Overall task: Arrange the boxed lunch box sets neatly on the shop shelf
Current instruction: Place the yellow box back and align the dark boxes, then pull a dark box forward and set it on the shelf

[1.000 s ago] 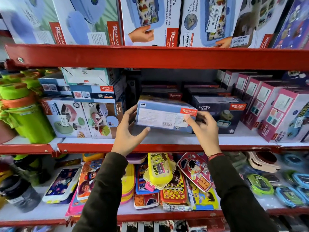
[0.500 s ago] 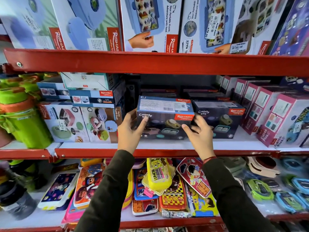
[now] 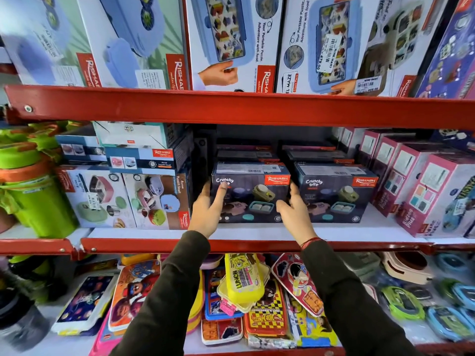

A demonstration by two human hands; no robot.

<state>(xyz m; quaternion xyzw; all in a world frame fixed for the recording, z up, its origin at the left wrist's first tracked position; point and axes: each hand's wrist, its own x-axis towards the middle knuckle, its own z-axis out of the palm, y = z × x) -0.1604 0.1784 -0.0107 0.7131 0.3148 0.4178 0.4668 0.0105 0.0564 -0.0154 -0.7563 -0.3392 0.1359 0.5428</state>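
Note:
A dark blue "Crunchy bite" lunch box set stands upright on the middle white shelf, front face toward me. A matching box sits just to its right, and more dark boxes are stacked behind both. My left hand rests at the box's left front corner, index finger on the front face and thumb by the left side. My right hand touches the box's right front edge, fingers spread at the gap between the two boxes. Neither hand wraps around the box, which rests on the shelf.
White lunch set boxes are stacked to the left, beside green bottles. Pink boxes stand in a row on the right. A red shelf rail runs close overhead. Loose colourful lunch boxes fill the shelf below.
The box was held tilted with its label side toward me, then turned upright and set down. It now sits further back beside its twin, and my hands have loosened to fingertips on its front.

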